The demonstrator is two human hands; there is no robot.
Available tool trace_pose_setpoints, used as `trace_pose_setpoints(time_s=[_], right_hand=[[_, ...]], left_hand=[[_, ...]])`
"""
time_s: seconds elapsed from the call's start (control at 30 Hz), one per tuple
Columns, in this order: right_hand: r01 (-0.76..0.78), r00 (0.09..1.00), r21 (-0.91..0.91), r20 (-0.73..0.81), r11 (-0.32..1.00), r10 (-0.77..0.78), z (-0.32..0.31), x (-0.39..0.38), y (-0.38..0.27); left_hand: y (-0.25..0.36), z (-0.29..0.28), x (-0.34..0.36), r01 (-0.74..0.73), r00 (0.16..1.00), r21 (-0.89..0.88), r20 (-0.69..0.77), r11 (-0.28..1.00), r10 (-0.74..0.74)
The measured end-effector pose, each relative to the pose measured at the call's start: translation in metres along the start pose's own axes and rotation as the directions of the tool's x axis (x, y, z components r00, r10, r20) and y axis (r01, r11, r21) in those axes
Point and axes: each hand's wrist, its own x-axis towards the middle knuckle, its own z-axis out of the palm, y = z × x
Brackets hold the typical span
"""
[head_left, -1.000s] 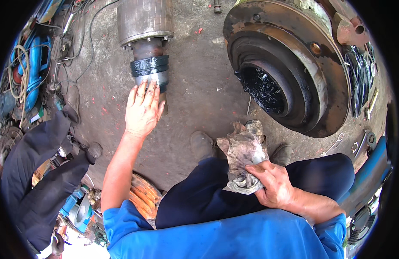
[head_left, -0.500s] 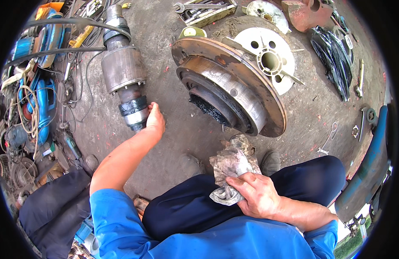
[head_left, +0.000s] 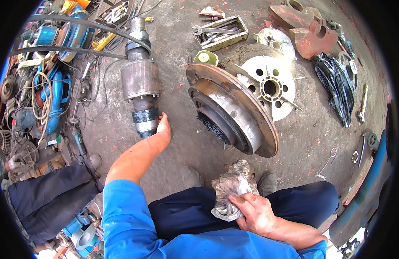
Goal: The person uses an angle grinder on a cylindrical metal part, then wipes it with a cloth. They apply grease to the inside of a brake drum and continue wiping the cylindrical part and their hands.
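A rotor (head_left: 140,80) with a thick cylindrical body and stepped shaft lies on the floor ahead to the left. Black greasy rings and a bright metal collar (head_left: 146,126) are at its near end. My left hand (head_left: 163,126) reaches out to that end and touches its right side, fingers stretched; some fingers are hidden. Over my lap my right hand (head_left: 255,211) is closed round a crumpled, grimy rag (head_left: 231,190). In front of me stands a tilted, rust-edged round flange (head_left: 247,112), with black grease around its hub.
Beyond the flange are a white fan (head_left: 290,93) and a tool box (head_left: 221,32) with a spanner on top. Black plastic (head_left: 335,88) lies to the right. Cables and blue tools (head_left: 57,99) crowd the left, beside another person's legs (head_left: 52,194).
The view has shifted, so the floor things sit lower in it. My left hand stays at the rotor's near end, and my right hand still grips the rag.
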Motion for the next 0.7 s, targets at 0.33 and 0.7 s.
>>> trace_pose_setpoints(time_s=[0.33, 0.7], right_hand=[[-0.036, 0.999, -0.047, 0.013, 0.998, 0.037, 0.011, 0.017, -0.018], [-0.284, 0.949, -0.147, 0.101, 0.948, 0.300, -0.004, 0.058, -0.096]], left_hand=[[-0.027, -0.005, -0.085, -0.106, 0.976, -0.153, -0.203, 0.983, 0.073], [-0.046, 0.050, -0.213, 0.095, 0.888, -0.528, -0.337, 0.844, -0.311]])
